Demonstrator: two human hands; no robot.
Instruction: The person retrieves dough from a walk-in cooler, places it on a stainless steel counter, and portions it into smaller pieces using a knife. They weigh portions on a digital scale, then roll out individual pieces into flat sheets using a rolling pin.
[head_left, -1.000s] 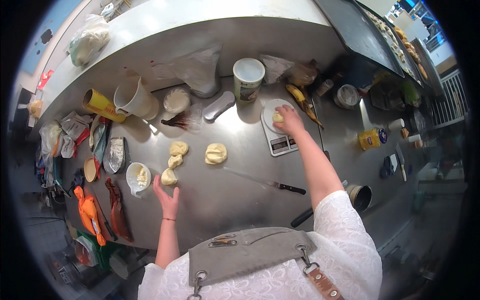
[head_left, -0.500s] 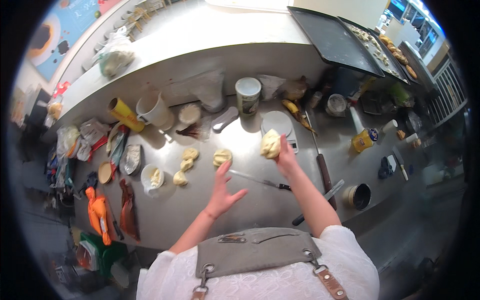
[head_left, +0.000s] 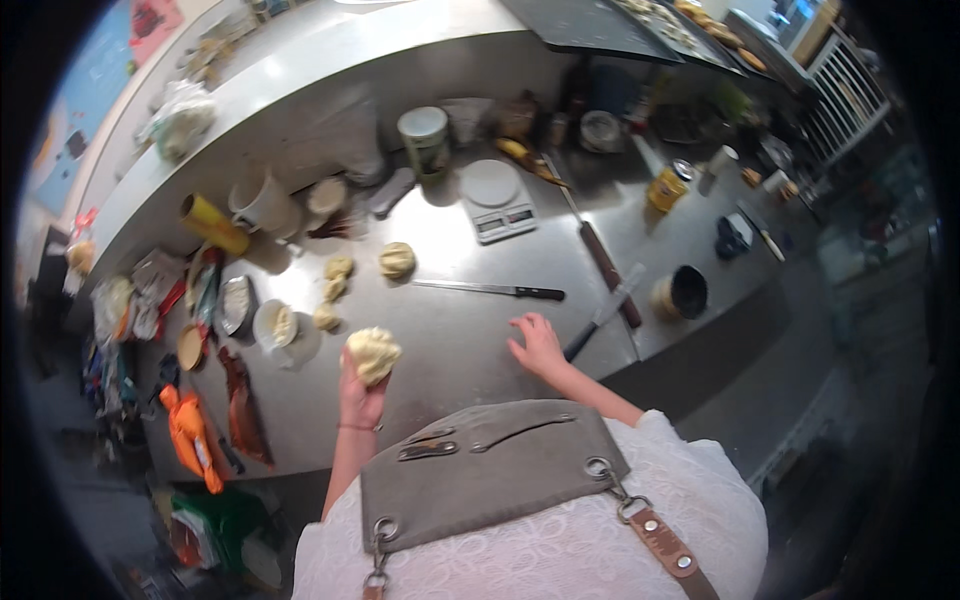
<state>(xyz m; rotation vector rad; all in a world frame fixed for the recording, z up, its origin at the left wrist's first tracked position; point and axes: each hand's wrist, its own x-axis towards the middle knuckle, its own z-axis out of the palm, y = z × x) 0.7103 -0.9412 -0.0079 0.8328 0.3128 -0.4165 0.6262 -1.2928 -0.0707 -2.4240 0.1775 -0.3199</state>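
Observation:
In my left hand (head_left: 360, 385) is a lump of pale, creased dough (head_left: 372, 352), with my fingers closed round its side. My right hand (head_left: 532, 342) is over the steel table with its fingers apart, holding nothing, near the black handle of a scraper or spatula (head_left: 578, 344). Further back a long serrated knife (head_left: 485, 288) lies flat, below a single dough ball (head_left: 397, 259). To its left are smaller dough pieces (head_left: 338, 275) beside a white cup of pale stuff (head_left: 275, 322). The white scale (head_left: 505, 222) has a bare top.
A rolling pin or long tool (head_left: 605, 265), a dark pot (head_left: 688, 295) and a yellow jar (head_left: 668, 187) are on the right. Tubs, a pitcher (head_left: 262, 205) and bags line the back ledge. An orange bag (head_left: 190, 432) lies front left. Baking trays (head_left: 590, 30) sit on the counter above.
The dough lifted from the scale by my right hand is now in my left hand, lower and further left. My right hand has let go and moved toward the near edge.

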